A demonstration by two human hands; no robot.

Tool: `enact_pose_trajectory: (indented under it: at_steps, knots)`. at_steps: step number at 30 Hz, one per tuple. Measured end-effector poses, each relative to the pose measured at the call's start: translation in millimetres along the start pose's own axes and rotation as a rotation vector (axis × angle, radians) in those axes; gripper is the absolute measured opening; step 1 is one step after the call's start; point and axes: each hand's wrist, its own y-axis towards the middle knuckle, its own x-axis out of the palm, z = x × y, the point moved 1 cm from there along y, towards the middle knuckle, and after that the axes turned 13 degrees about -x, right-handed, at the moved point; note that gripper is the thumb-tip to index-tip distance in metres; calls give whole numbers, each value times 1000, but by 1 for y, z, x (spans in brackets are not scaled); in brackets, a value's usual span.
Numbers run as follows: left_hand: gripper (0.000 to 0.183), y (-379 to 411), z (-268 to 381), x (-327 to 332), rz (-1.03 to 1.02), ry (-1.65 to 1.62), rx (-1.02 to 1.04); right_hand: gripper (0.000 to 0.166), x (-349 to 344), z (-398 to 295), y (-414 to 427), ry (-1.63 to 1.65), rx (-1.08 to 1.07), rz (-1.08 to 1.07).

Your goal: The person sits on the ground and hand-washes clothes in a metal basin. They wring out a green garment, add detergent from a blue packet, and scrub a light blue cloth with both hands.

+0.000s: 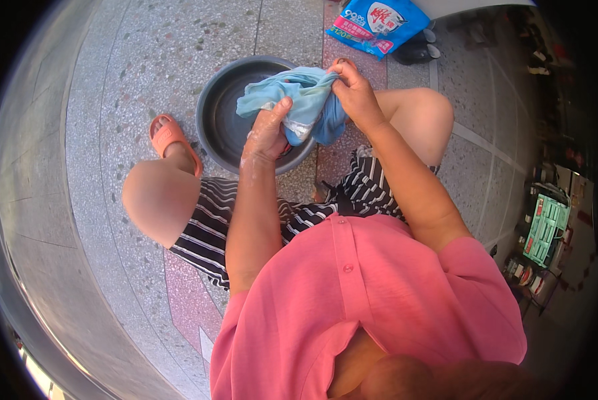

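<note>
A wet light-blue cloth garment (299, 95) is bunched between my two hands above the right side of a dark grey basin (211, 110). My left hand (269, 127) grips its near side, thumb pointing up, with whitish suds on the wrist. At the upper right, my right hand (355, 92) pinches an edge of the cloth between thumb and fingers. A darker blue part of the cloth hangs below my right hand, over the basin's rim. White foam or a pale patch shows on the cloth near my left thumb. The fingers of my left hand are mostly hidden.
A blue bag of washing powder (374, 25) stands on the terrazzo floor (169, 45) beyond the basin, beside black shoes (416, 50). My left foot wears an orange slide sandal (171, 140) left of the basin. A green plastic object (546, 230) sits among clutter at the far right.
</note>
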Motion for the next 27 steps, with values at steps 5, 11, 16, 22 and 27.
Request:
enact_pose_trajectory:
  at_steps: [5,11,16,22,27]
  knots:
    - [40,1,6,-29,113,404,-111,8,1,7,9,183,30,232]
    - [34,-5,20,-46,272,239,-16,13,-15,35,9,-23,-152,228]
    - [36,2,11,-62,521,288,-140,14,-12,2,12,-212,-350,165]
    - [56,4,7,-66,1057,1255,3,13,-7,-11,19,-257,-349,91]
    - [54,9,24,-27,549,1314,485,14,-2,-31,22,-261,-347,13]
